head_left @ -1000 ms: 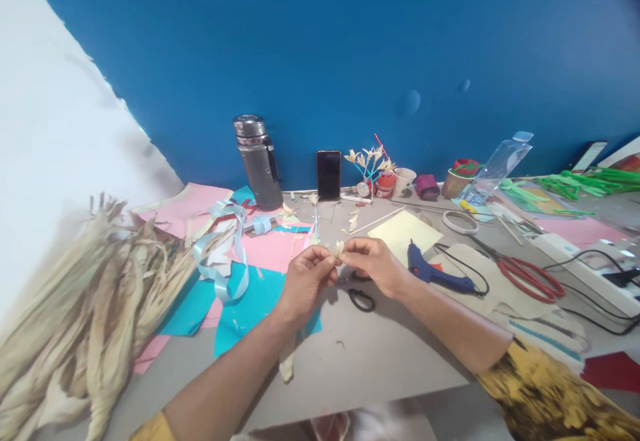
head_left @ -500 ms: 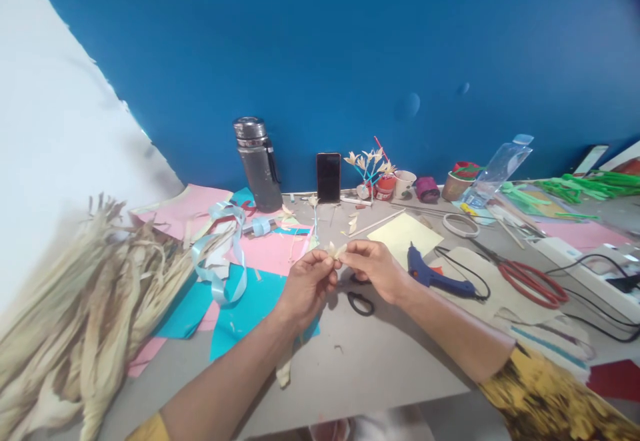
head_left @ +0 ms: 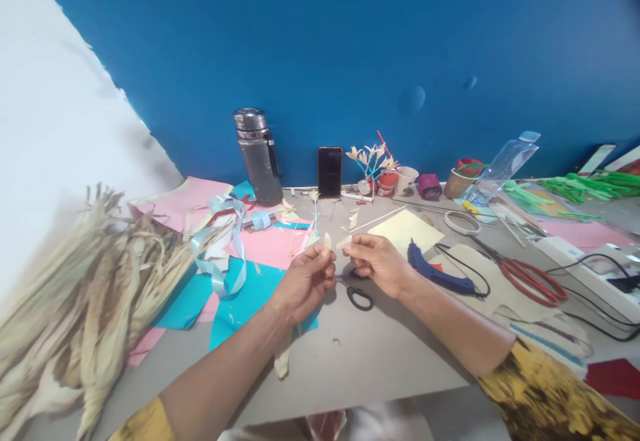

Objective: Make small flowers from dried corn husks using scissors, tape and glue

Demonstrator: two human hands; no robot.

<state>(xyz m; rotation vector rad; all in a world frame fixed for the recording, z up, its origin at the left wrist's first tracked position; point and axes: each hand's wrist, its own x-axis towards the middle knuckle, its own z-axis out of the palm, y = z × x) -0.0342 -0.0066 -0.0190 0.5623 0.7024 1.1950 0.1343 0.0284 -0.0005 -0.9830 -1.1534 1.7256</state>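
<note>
My left hand (head_left: 304, 282) pinches a small pale corn husk petal (head_left: 327, 240), which stands up between thumb and forefinger. A little to its right, my right hand (head_left: 379, 264) is closed on another corn husk piece (head_left: 344, 242) at its fingertips. The two pieces are apart. Between and below the hands lie black-handled scissors (head_left: 360, 299), their blades partly hidden. Beneath my left forearm a strip of husk (head_left: 282, 363) rests on the table. Beyond the hands stands a single husk flower (head_left: 315, 196) on a light blue stem.
Dried corn husks (head_left: 100, 294) are heaped at left, beside blue ribbon (head_left: 245, 254) and coloured paper (head_left: 245, 314). At the back are a flask (head_left: 257, 161), a phone (head_left: 330, 172) and husk flowers (head_left: 373, 156). A glue gun (head_left: 440, 273) and red-handled scissors (head_left: 533, 281) lie right.
My hands have drawn slightly apart, and the husk pieces that met between the fingertips are now separate. The petal in my left hand now points upward.
</note>
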